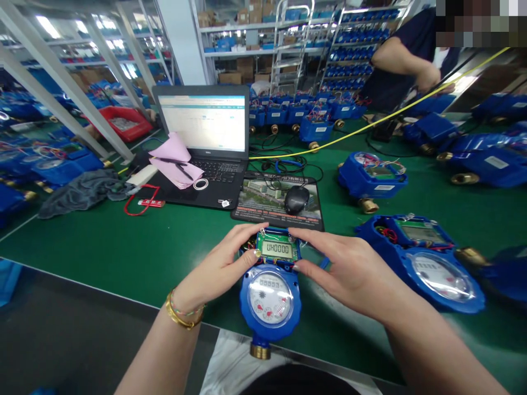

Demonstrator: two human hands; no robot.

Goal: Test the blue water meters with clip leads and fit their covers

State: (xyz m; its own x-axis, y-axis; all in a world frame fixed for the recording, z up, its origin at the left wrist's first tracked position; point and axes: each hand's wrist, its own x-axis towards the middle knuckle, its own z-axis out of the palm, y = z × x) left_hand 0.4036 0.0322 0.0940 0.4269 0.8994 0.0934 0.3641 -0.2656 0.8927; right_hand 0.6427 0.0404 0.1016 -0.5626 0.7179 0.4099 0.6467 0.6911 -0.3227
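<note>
A blue water meter (269,299) lies at the table's front edge, its round dial toward me and a brass fitting (261,351) at its near end. At its far end sits a green circuit board with a lit-up digit display (277,249). My left hand (224,263) grips the left side of this board housing, thumb on the front corner and fingers at the back. On the opposite side, my right hand (341,269) holds the housing between thumb and index finger. Wires show beside the left fingers.
A laptop (206,129) with pink paper (177,164) stands behind, beside a mouse (297,199) on a printed mouse pad (255,211). Another open meter (436,269) lies right. A yellow cable (349,137) crosses the back. A co-worker's arm (405,60) is at upper right.
</note>
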